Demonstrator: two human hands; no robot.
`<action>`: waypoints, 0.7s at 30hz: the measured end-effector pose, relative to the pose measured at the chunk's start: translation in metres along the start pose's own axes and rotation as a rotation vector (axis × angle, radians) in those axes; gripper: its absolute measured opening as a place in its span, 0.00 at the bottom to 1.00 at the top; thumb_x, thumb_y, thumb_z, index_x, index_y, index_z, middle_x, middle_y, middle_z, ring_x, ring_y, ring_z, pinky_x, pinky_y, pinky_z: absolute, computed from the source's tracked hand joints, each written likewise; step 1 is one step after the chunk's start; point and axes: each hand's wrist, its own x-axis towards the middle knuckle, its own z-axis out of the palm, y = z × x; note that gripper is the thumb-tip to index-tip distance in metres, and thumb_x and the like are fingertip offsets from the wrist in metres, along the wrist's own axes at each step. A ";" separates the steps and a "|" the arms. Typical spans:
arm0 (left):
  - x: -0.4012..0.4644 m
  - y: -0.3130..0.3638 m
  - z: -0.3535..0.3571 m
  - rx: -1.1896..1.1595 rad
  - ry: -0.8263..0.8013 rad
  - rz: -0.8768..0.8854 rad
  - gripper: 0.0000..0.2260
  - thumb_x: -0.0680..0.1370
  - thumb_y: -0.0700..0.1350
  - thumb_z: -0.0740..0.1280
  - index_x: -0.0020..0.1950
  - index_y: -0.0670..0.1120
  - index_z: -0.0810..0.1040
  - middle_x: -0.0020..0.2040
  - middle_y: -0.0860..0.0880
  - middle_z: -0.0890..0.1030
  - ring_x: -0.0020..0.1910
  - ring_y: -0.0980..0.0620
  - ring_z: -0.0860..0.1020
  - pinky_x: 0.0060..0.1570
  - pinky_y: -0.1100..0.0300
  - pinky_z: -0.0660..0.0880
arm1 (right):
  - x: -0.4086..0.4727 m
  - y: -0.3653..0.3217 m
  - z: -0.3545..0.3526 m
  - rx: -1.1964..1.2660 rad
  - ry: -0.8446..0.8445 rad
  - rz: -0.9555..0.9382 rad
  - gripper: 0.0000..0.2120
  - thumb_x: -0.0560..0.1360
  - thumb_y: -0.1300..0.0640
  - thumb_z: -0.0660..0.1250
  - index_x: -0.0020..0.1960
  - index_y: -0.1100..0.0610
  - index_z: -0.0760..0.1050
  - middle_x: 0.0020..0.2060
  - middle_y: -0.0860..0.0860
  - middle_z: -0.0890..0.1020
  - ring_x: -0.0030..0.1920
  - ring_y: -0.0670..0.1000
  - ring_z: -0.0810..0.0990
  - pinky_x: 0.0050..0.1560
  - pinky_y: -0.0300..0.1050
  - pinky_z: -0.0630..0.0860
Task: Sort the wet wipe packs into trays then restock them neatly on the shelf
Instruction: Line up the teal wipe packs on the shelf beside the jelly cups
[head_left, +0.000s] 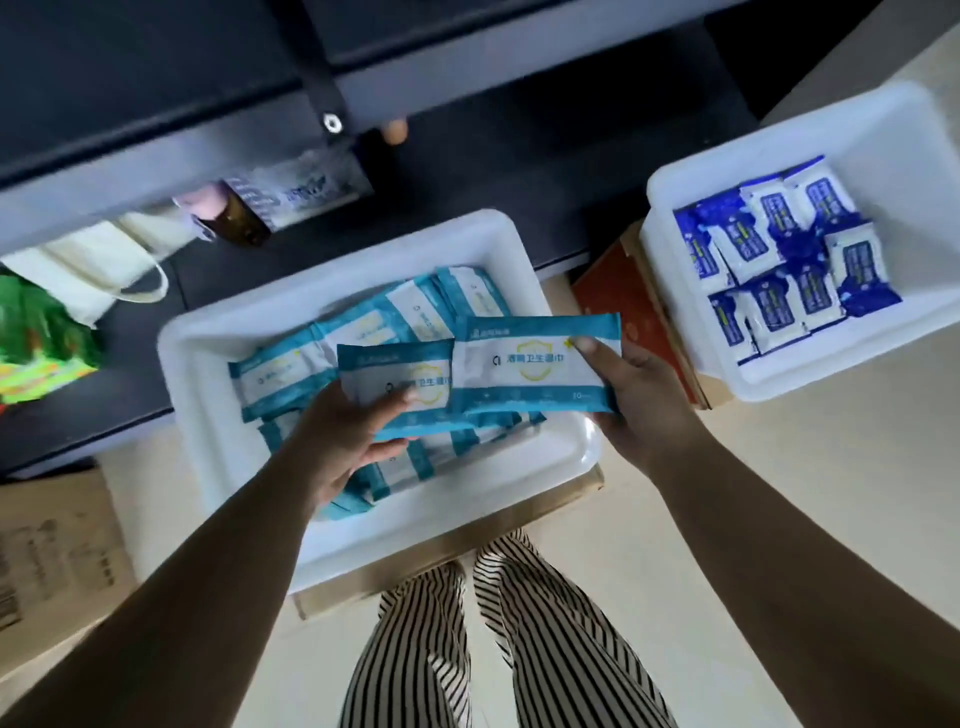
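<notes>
- Two teal wet wipe packs are held above the near white tray (197, 364): the left pack (395, 387) lies in the left hand (343, 441), thumb on top and fingers under, and the right pack (535, 364) is pinched by the right hand (644, 405). The right pack overlaps the left pack's edge, so either one could slide out, since the film looks slick.
- The teal packs in the tray (291, 374) lie loosely heaped, so a dropped pack would land askew and spoil any neat stacking.
- The far tray (675, 270) holds dark blue packs (779, 260), and a teal pack put there would undo the sort.
- The dark shelf (467, 78) sits above, and loose packs carried up could spill.
</notes>
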 end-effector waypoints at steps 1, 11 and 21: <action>-0.016 0.015 -0.006 -0.045 -0.013 0.030 0.06 0.74 0.42 0.67 0.50 0.51 0.74 0.45 0.53 0.82 0.43 0.56 0.80 0.43 0.56 0.78 | -0.010 -0.011 0.007 0.009 -0.040 0.000 0.05 0.73 0.62 0.65 0.46 0.63 0.77 0.39 0.55 0.85 0.39 0.53 0.84 0.42 0.45 0.82; -0.176 0.168 -0.073 -0.220 0.156 0.478 0.09 0.75 0.37 0.64 0.50 0.50 0.75 0.40 0.56 0.84 0.38 0.59 0.82 0.28 0.63 0.77 | -0.140 -0.147 0.111 -0.044 -0.351 -0.304 0.05 0.74 0.67 0.64 0.47 0.62 0.77 0.36 0.53 0.85 0.36 0.49 0.84 0.32 0.39 0.79; -0.326 0.246 -0.102 -0.212 0.249 0.834 0.08 0.76 0.38 0.64 0.52 0.49 0.76 0.43 0.53 0.84 0.41 0.56 0.83 0.35 0.64 0.79 | -0.249 -0.245 0.190 -0.122 -0.530 -0.624 0.07 0.73 0.67 0.66 0.41 0.56 0.78 0.34 0.48 0.84 0.34 0.45 0.83 0.36 0.36 0.80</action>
